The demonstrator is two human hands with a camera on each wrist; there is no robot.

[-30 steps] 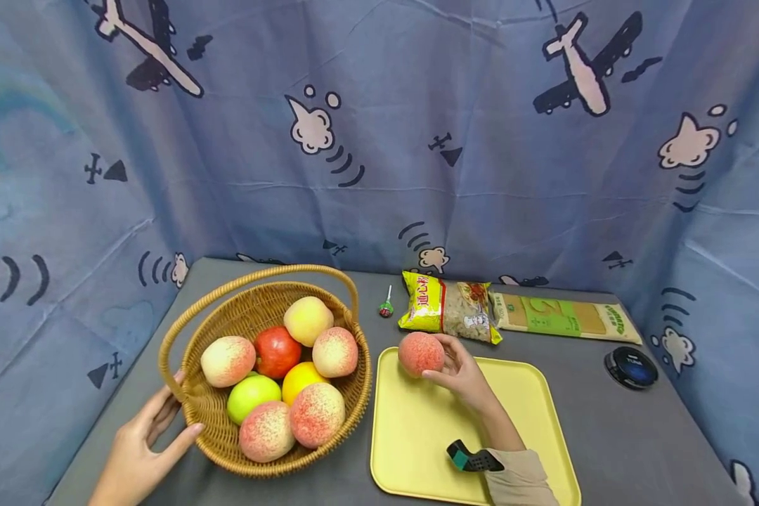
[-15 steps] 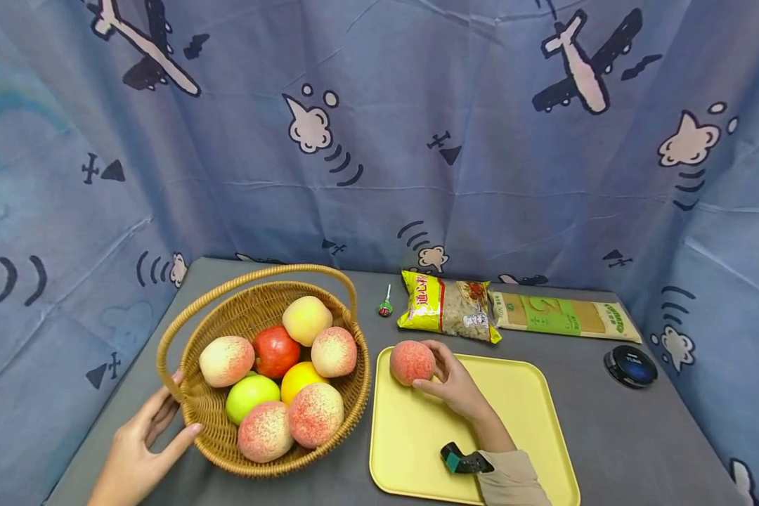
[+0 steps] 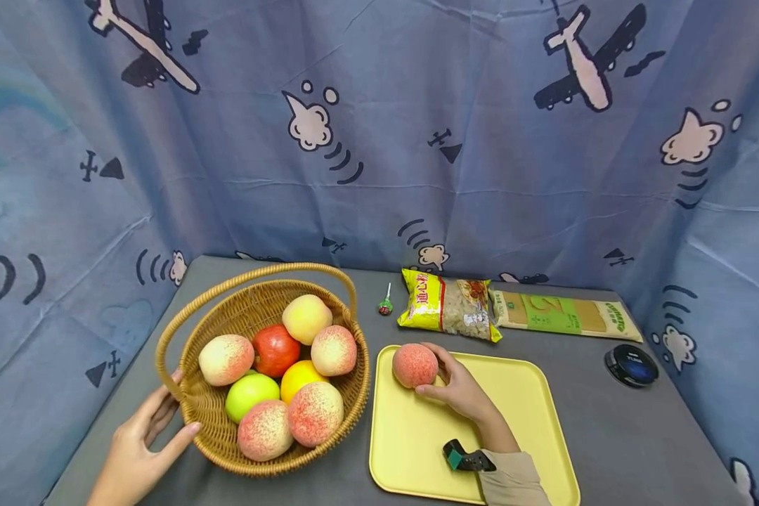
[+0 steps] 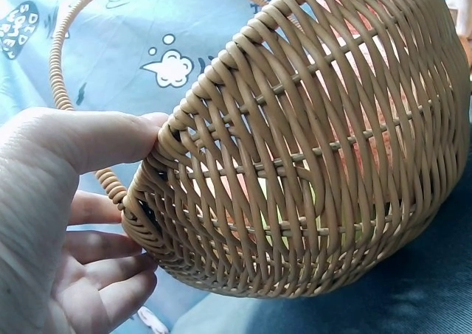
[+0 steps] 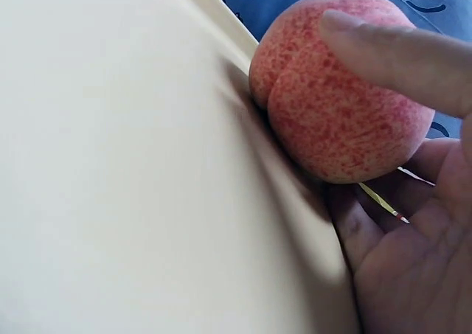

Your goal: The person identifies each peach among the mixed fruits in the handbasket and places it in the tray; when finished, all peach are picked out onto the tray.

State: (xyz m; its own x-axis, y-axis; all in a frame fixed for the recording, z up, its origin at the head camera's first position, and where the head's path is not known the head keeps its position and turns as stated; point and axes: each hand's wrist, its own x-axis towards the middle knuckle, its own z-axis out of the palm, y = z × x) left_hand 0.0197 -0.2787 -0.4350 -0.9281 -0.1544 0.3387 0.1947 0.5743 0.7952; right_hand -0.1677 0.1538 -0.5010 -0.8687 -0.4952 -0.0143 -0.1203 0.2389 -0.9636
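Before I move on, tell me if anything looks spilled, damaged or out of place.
Nothing stands out. The right hand holds one peach at the far left corner of the tray; the other fruit sits inside the basket, whose edge the left hand holds. The bag and flat pack behind the tray show no visible tear.

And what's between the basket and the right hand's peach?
In the head view: a narrow strip of grey table, then the left edge of the yellow tray. No loose item between basket and peach.
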